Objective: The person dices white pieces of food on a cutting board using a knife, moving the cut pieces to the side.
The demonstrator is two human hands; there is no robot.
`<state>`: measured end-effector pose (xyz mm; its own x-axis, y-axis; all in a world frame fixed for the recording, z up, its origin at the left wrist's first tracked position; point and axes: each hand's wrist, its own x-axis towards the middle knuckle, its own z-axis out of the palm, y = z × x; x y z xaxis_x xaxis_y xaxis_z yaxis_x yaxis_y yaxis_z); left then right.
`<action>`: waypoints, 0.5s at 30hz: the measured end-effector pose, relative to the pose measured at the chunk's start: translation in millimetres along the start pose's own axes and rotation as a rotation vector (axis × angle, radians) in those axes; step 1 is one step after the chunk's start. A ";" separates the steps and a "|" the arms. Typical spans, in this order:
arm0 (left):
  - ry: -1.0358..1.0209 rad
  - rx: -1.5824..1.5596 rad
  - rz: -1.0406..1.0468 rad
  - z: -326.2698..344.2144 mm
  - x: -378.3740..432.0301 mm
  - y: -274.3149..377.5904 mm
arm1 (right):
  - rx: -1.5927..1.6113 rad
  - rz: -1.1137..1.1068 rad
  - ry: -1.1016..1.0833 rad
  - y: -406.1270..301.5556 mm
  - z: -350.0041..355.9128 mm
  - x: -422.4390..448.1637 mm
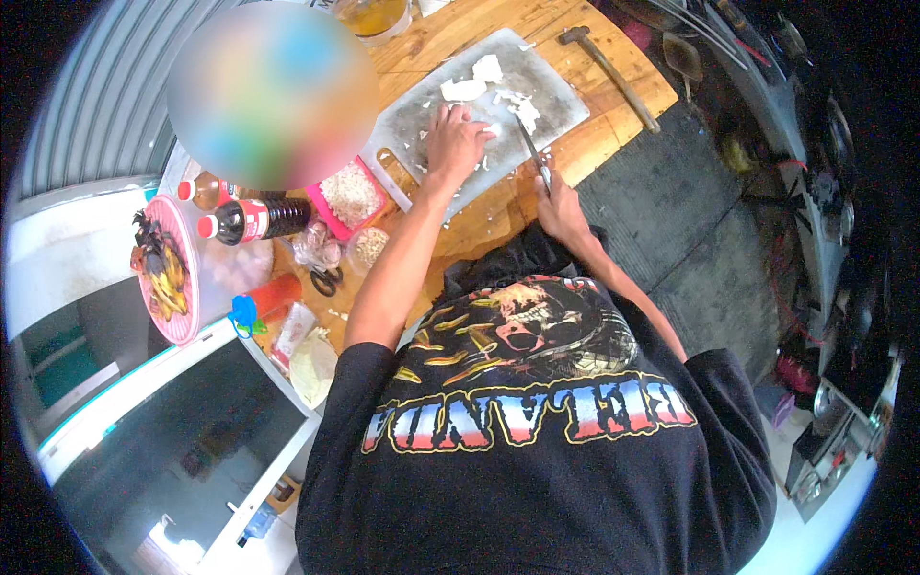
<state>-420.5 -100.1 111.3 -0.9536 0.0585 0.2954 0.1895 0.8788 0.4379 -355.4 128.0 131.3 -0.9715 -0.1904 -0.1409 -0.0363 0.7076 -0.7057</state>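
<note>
My right hand [562, 210] is closed around the handle of a kitchen knife [532, 149]. The blade points up and left across a translucent plastic cutting board [560, 100], its tip near some chopped white bits [525, 111]. My left hand [456, 140] bends down on the board left of the blade. A small white piece [493, 130] shows at its thumb; whether the fingers pinch it is hidden. Beyond that hand lie a larger white food chunk [463, 90] and another chunk [488, 68]. White crumbs dot the board and the wood around it.
A hammer [607, 75] lies on the wooden table [625, 43] right of the board. To the left stand a pink container of white shreds [351, 192], a dark sauce bottle [259, 219], scissors [326, 281] and a pink plate [169, 327] with bananas. A blurred oval hides the upper left.
</note>
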 end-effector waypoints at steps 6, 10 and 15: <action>0.042 -0.020 -0.120 -2.5 -13.5 16.1 | 0.020 -0.078 0.024 -5.0 7.1 2.5; 0.103 -0.061 -0.143 3.1 -18.9 15.1 | -0.012 -0.138 -0.037 -0.1 12.4 9.4; 0.120 -0.065 -0.168 9.3 -21.9 12.4 | -0.035 -0.130 -0.090 0.5 18.2 14.0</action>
<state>-399.4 -86.1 102.4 -0.9389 -0.1471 0.3111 0.0482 0.8389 0.5422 -364.7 113.3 116.4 -0.9334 -0.3407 -0.1126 -0.1699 0.6960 -0.6976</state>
